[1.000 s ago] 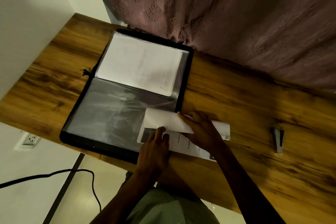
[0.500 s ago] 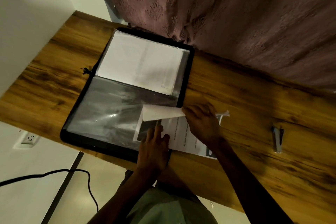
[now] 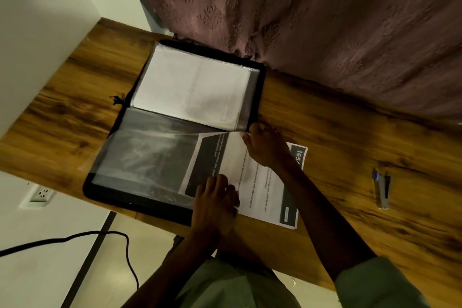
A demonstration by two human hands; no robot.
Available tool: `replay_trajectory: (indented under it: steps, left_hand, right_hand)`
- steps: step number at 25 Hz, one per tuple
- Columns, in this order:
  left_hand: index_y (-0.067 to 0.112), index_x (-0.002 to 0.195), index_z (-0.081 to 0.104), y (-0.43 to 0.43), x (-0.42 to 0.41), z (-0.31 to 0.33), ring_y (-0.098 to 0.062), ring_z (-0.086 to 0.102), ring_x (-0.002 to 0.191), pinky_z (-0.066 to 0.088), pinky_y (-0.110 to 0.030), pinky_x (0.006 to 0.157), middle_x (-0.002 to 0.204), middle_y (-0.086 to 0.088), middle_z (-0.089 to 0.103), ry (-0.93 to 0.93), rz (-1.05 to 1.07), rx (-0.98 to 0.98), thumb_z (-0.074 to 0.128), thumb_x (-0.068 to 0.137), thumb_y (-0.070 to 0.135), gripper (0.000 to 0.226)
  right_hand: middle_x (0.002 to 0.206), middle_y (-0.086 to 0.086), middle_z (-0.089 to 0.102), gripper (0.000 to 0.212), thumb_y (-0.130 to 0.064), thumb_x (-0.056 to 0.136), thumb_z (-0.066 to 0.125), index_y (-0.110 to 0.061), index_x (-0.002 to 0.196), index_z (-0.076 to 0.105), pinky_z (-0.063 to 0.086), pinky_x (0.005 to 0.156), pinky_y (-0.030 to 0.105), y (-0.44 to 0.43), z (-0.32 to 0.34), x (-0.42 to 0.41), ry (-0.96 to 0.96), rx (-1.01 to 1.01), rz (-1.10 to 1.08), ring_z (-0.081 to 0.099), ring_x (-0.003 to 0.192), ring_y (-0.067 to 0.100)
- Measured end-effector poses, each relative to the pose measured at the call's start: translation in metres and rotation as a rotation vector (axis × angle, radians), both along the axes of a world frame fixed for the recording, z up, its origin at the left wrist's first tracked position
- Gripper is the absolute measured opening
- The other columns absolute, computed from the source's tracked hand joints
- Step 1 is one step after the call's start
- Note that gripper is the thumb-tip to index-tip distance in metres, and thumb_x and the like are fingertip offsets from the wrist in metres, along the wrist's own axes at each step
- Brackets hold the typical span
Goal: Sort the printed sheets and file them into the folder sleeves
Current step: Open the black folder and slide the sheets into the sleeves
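Lying half inside the clear sleeve [image 3: 150,157], the printed sheet [image 3: 260,182] is pinched by the right hand [image 3: 265,147]; the left hand [image 3: 215,202] presses flat, fingers spread.

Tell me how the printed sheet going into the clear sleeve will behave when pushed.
The printed sheet is probably floppy: its far corner lifts at the right hand. It is likely light and may buckle if shoved against the clear sleeve; the left hand presses it flat.

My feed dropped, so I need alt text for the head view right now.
Two hands feed a printed sheet into the near clear sleeve of an open black folder on a wooden table: the right hand lifts the sleeve's corner, the left hand presses the sheet. A stapler lies right.
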State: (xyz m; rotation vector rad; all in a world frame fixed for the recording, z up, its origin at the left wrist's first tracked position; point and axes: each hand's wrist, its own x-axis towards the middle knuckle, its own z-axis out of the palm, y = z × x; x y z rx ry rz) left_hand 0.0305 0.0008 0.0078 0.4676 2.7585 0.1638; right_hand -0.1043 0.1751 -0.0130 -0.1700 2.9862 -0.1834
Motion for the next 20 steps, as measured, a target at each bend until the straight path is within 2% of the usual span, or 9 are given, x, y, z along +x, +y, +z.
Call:
replay_trajectory:
  steps: [2,6,8,10,12,14,16,18,20]
  left_hand:
    - [0.025,0.143,0.043,0.0,-0.002,0.003,-0.025,0.026,0.143,0.025,-0.04,0.116,0.153,-0.002,0.029,-0.018,-0.008,0.033,0.042,0.099,0.047,0.049]
    - [0.024,0.128,0.055,-0.003,-0.002,0.001,-0.021,0.038,0.132,0.036,-0.033,0.108,0.14,0.001,0.04,-0.049,0.034,0.198,0.052,0.096,0.04,0.036]
    - [0.024,0.125,0.055,-0.004,-0.003,0.0,-0.02,0.039,0.13,0.04,-0.03,0.104,0.138,0.001,0.037,-0.067,0.029,0.215,0.053,0.096,0.038,0.033]
    - [0.023,0.128,0.052,-0.006,-0.005,0.001,-0.019,0.038,0.129,0.039,-0.027,0.101,0.139,-0.001,0.034,-0.072,0.018,0.236,0.054,0.097,0.038,0.035]
    - [0.023,0.128,0.052,-0.008,-0.004,0.0,-0.016,0.038,0.125,0.035,-0.019,0.092,0.139,0.0,0.034,-0.067,0.019,0.292,0.054,0.097,0.04,0.036]
    - [0.022,0.125,0.054,-0.012,-0.002,-0.003,-0.012,0.04,0.119,0.026,-0.012,0.083,0.136,0.001,0.037,-0.051,0.027,0.379,0.057,0.094,0.04,0.036]
    - [0.019,0.121,0.058,-0.013,0.0,-0.003,-0.016,0.046,0.116,0.025,-0.012,0.081,0.135,-0.002,0.044,-0.051,0.04,0.427,0.06,0.089,0.038,0.037]
    - [0.018,0.114,0.059,-0.012,0.0,0.0,-0.024,0.058,0.108,0.036,-0.019,0.08,0.13,-0.007,0.053,-0.043,0.047,0.429,0.058,0.083,0.036,0.036]
    - [0.019,0.111,0.056,-0.01,-0.001,0.004,-0.026,0.065,0.098,0.041,-0.02,0.072,0.124,-0.01,0.058,0.011,0.029,0.461,0.052,0.08,0.036,0.036]
  right_hand:
    - [0.103,0.013,0.065,0.046,-0.052,0.1,0.036,-0.01,0.114,0.049,0.043,0.091,0.044,-0.005,-0.001,-0.001,-0.008,0.067,-0.03,0.062,0.095,0.03]
    - [0.118,0.017,0.057,0.041,-0.041,0.092,0.057,-0.008,0.117,0.053,0.042,0.097,0.051,-0.014,0.001,0.027,0.189,0.155,-0.116,0.054,0.111,0.037]
    - [0.123,0.017,0.056,0.034,-0.03,0.095,0.054,-0.007,0.119,0.056,0.041,0.102,0.051,-0.02,-0.007,0.06,0.263,0.062,-0.011,0.053,0.117,0.036]
    - [0.136,0.015,0.053,0.038,-0.028,0.099,0.044,-0.007,0.129,0.056,0.034,0.112,0.05,-0.025,-0.019,0.083,0.24,-0.026,0.151,0.046,0.131,0.033]
    - [0.155,0.014,0.035,0.05,-0.034,0.101,0.035,-0.009,0.145,0.042,0.021,0.12,0.05,-0.029,-0.027,0.081,0.147,-0.048,0.263,0.025,0.147,0.031]
    - [0.162,0.013,0.015,0.06,-0.044,0.1,0.035,-0.015,0.152,0.027,0.011,0.122,0.05,-0.034,-0.027,0.067,0.076,-0.029,0.327,0.005,0.151,0.03]
    - [0.163,0.014,0.006,0.068,-0.055,0.097,0.037,-0.021,0.154,0.024,0.009,0.12,0.049,-0.038,-0.023,0.051,0.021,-0.033,0.355,0.0,0.151,0.032]
    - [0.164,0.013,-0.001,0.071,-0.062,0.096,0.033,-0.026,0.155,0.019,0.009,0.118,0.047,-0.044,-0.022,0.036,0.0,-0.053,0.348,-0.002,0.151,0.032]
    - [0.164,0.014,-0.003,0.072,-0.065,0.097,0.025,-0.026,0.157,0.013,0.011,0.118,0.049,-0.05,-0.024,0.03,-0.012,-0.056,0.34,-0.001,0.151,0.033]
